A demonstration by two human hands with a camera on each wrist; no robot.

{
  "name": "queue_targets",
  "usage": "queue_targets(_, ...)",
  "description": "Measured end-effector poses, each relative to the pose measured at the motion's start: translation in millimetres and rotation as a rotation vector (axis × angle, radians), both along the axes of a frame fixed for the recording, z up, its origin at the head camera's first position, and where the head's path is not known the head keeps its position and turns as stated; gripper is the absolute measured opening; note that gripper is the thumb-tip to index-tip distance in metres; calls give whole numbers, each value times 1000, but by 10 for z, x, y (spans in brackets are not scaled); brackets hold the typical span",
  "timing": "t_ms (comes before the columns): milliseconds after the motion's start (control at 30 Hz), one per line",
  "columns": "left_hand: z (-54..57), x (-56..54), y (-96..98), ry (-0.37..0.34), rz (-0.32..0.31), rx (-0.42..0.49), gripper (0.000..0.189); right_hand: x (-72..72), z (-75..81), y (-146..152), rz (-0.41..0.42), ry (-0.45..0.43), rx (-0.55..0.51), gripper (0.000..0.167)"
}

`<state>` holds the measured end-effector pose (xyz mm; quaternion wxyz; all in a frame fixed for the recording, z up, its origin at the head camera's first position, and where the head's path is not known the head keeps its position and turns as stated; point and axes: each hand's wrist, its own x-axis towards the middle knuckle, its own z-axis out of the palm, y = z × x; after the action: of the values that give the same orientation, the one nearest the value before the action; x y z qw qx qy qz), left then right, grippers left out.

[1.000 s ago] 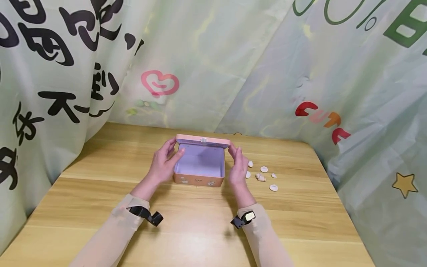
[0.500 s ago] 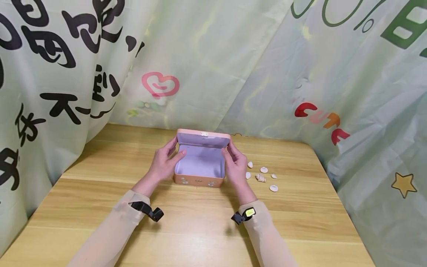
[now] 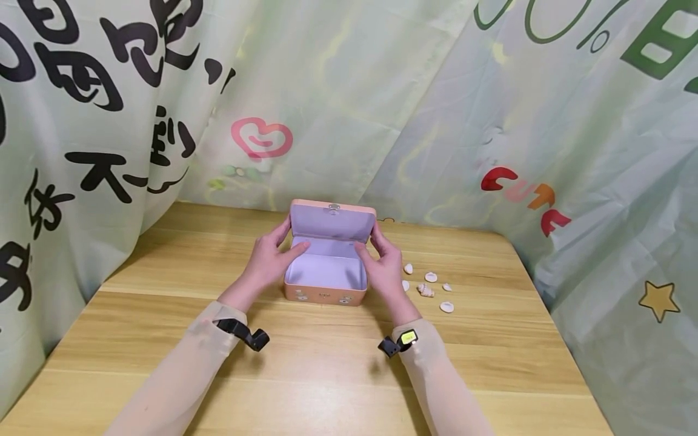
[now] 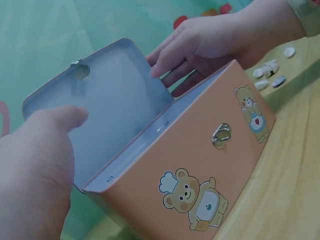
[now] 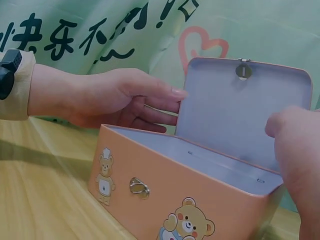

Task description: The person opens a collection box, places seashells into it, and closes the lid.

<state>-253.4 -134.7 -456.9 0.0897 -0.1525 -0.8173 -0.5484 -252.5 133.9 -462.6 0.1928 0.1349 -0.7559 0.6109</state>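
Note:
A small orange tin box [image 3: 325, 295] with printed bears and a lilac inside stands on the table, its hinged lid [image 3: 334, 223] raised and leaning back. At the lid's left edge is my left hand [image 3: 266, 257], thumb in front and fingers behind. My right hand [image 3: 386, 266] holds the opposite edge the same way, its fingers partly hidden by the lid. The metal clasp [image 5: 140, 187] shows on the box's front, and the catch plate [image 5: 244, 71] hangs at the lid's top edge. No contents show inside the box.
Several white seashells [image 3: 431, 277] and a spiral shell [image 3: 426, 290] lie on the wooden table [image 3: 316, 375] to the right of the box. A printed curtain [image 3: 349, 109] hangs behind the table and along both sides.
The lid has swung up and back from a low tilt, showing its lilac inner face. Both hands have risen with it, and the right thumb has come round to the front.

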Motion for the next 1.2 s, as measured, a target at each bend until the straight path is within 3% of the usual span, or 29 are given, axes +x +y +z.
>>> queue_targets(100, -8, -49, 7, -7, 3, -3, 82, -10, 41, -4, 2, 1, 22, 66)
queue_targets(333, -7, -129, 18, -46, 11, -24, 90, 113, 312, -37, 16, 2, 52, 68)
queue_targets(467, 3, -171, 18, -55, 13, -32, 94, 86, 341, -29, 23, -3, 64, 69)
queue_targets(700, 10, -258, 25, -38, 6, -44, 93, -227, 19, 77, 14, -18, 99, 78)
queue_targets(1033, 24, -389, -34, -1, 6, -124, 95, -330, 16, 104, 9, -6, 156, 82)
queue_targets(1200, 29, -442, -52, -8, -7, -115, 92, -372, -5, 116, 10, -35, 178, 84)
